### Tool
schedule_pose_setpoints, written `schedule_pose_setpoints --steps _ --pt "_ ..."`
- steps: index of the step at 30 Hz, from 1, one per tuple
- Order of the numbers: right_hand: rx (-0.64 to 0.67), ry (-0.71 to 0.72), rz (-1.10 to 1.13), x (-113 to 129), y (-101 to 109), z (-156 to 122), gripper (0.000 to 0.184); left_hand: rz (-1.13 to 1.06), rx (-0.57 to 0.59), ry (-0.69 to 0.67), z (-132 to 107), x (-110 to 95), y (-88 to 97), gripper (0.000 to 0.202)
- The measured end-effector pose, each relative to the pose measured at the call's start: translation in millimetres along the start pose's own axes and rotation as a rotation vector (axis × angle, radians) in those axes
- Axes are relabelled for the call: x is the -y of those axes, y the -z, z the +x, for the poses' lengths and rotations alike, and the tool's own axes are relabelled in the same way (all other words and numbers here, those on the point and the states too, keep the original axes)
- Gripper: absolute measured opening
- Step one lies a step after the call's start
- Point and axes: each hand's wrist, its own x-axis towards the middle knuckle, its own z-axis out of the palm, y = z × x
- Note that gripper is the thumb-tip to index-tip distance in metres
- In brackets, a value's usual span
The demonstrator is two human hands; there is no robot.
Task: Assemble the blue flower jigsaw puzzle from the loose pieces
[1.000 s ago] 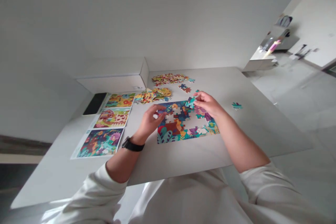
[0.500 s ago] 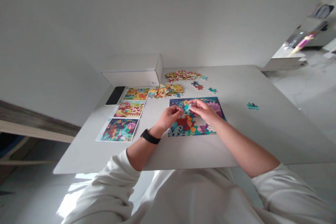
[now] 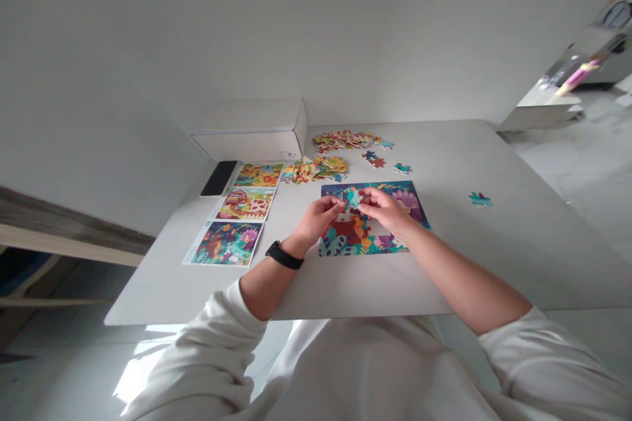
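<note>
My left hand (image 3: 320, 218), with a black watch on its wrist, is closed in a pinch at the left edge of a turquoise puzzle piece (image 3: 353, 198). From the other side, the thumb and fingers of my right hand (image 3: 386, 208) pinch the same piece. Both hands are over a partly assembled jigsaw puzzle (image 3: 340, 247) in dark blue, red-brown and purple. A pale gap shows in it below my right hand. My fingers cover part of the puzzle's middle.
Left of the puzzle lie three picture sheets (image 3: 227, 243) and a black phone (image 3: 218, 178). A white box (image 3: 249, 143) stands behind them. Piles of pieces (image 3: 316, 170) lie at the back. Loose turquoise pieces lie right, one (image 3: 401, 168) behind the puzzle, another (image 3: 479, 199) farther out.
The view has shifted slightly. The turquoise piece has tilted a little between my fingers, and both hands stay in nearly the same place over the puzzle.
</note>
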Motion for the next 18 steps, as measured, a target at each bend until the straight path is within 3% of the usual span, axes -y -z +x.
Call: schedule_pose_setpoints --steps 8,18 --pt "-0.025 0.0 -0.028 -2.3 6.6 0.8 0.048 -0.063 -0.056 0.004 1.7 -1.6 2.1 0.058" --pt "0.063 0.041 -0.091 -2.6 2.4 -0.8 0.047 -0.083 -0.066 0.051 1.6 -2.3 7.0 0.059"
